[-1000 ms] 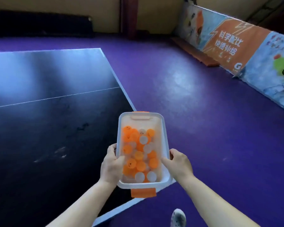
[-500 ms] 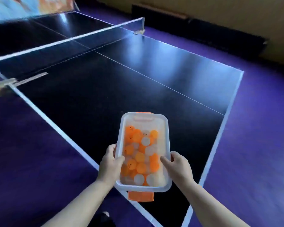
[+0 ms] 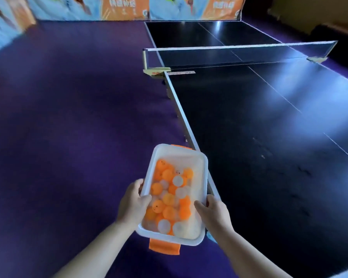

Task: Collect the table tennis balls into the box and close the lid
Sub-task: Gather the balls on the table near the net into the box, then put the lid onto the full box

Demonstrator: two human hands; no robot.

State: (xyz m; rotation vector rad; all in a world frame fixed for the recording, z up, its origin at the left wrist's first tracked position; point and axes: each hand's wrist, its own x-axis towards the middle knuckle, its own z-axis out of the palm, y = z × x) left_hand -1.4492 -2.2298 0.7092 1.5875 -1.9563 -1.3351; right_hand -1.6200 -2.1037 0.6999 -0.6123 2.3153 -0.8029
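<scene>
A clear plastic box with orange latches at both ends is held in the air in front of me, over the purple floor beside the table's left edge. It holds several orange and white table tennis balls. A clear lid appears to lie on top of it. My left hand grips the box's left long side, thumb on the top. My right hand grips the right long side the same way.
A dark table tennis table with white lines fills the right side, its net stretched across farther ahead. Purple floor spreads to the left. Printed barrier boards line the far edge of the floor.
The view has swung leftwards around the table: the table now lies to my right and the net is ahead. Both hands keep the same hold on the box.
</scene>
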